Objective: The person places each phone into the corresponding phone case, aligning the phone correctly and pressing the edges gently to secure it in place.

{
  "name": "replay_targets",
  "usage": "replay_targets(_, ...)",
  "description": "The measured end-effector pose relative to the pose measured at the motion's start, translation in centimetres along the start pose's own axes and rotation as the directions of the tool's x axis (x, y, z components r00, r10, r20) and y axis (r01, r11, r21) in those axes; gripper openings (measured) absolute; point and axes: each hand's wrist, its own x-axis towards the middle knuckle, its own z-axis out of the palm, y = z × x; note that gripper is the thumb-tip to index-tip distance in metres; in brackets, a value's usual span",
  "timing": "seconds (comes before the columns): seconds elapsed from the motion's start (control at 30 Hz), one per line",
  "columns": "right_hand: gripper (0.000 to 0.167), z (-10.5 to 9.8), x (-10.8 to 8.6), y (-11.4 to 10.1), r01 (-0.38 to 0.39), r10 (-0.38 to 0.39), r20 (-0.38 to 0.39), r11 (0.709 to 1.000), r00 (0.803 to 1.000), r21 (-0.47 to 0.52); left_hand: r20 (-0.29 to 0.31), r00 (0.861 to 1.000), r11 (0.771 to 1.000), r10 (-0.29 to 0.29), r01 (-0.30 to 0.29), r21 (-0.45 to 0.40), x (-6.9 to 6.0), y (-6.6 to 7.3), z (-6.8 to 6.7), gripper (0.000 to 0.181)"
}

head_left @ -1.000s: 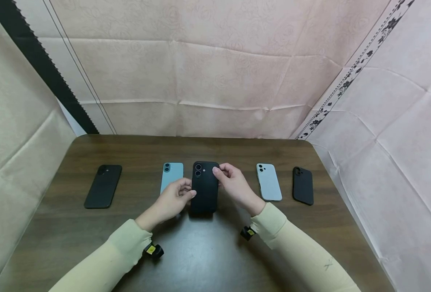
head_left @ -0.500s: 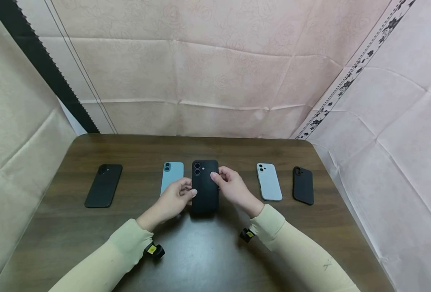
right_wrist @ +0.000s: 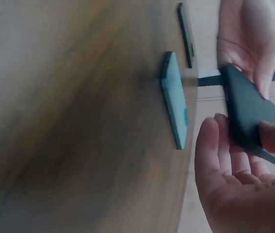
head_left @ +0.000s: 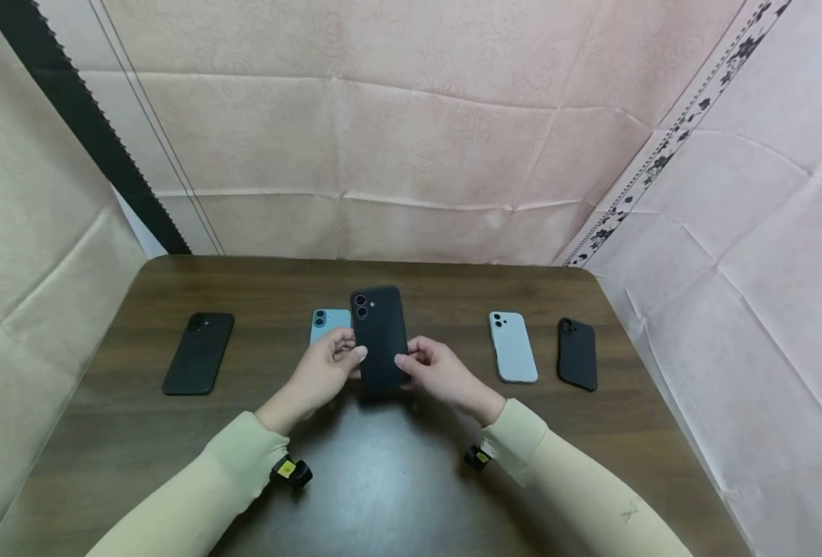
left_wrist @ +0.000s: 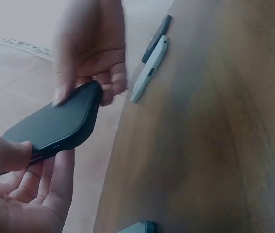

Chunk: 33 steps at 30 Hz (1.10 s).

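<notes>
- Pale cloth [head_left: 417, 139] rises beyond the table at twelve o'clock, and a printed border of dark flowers [head_left: 661, 161] runs down it at one o'clock.
- Brown wooden table [head_left: 383, 487] carries the phones; clock directions are taken from the held one, as the head view shows it.
- Black phone [head_left: 381, 334] is held raised from the table, between both hands, with its two lenses toward eleven o'clock.
- Left hand [head_left: 322, 371] pinches its edge at eight o'clock, thumb on one face and fingers curled under the other.
- Right hand [head_left: 447, 377] pinches the edge at four o'clock, thumb likewise on the face.
- Blue phone [head_left: 329, 322] lies at nine o'clock, partly covered by the left hand; farther that way lies a dark phone [head_left: 198, 354].
- White phone [head_left: 513, 347] lies at three o'clock, a smaller black phone-shaped piece [head_left: 577, 356] just beyond.
- Yellow label [head_left: 286, 469] on the left wrist device, and dark mark [head_left: 629, 512] on the right sleeve [head_left: 571, 468], are too small for reading.
</notes>
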Motion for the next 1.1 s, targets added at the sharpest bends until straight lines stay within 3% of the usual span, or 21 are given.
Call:
replay_targets(0.23,0.019,0.46,-0.27,0.21,0.016,-0.019,0.059,0.999,0.998,0.041,-0.035,0.999,1.000,-0.004,0.003,-0.012,0.09,0.15,-0.63,0.032)
replay_targets(0.47,0.019,0.70,-0.48,0.15,0.058,-0.058,0.040,0.998,0.997,-0.004,-0.025,1.000,1.000,-0.004,0.004,-0.025,0.09,0.22,-0.57,0.029)
replay_targets(0.7,0.022,0.56,-0.98,-0.02,0.087,-0.088,0.002,0.988,0.996,-0.124,-0.013,1.000,0.999,-0.016,0.015,-0.042,-0.06,0.55,-0.54,0.032)
replay_targets(0.93,0.023,0.43,-0.78,0.20,0.094,-0.093,0.027,0.995,0.995,-0.031,0.000,0.998,0.996,-0.055,0.055,-0.074,-0.30,0.55,-0.48,0.032)
replay_targets(1.1,0.025,0.34,-0.60,0.11,0.101,-0.101,-0.015,0.994,0.995,0.035,-0.001,0.998,0.996,-0.060,0.060,-0.069,-0.44,0.37,-0.20,0.034)
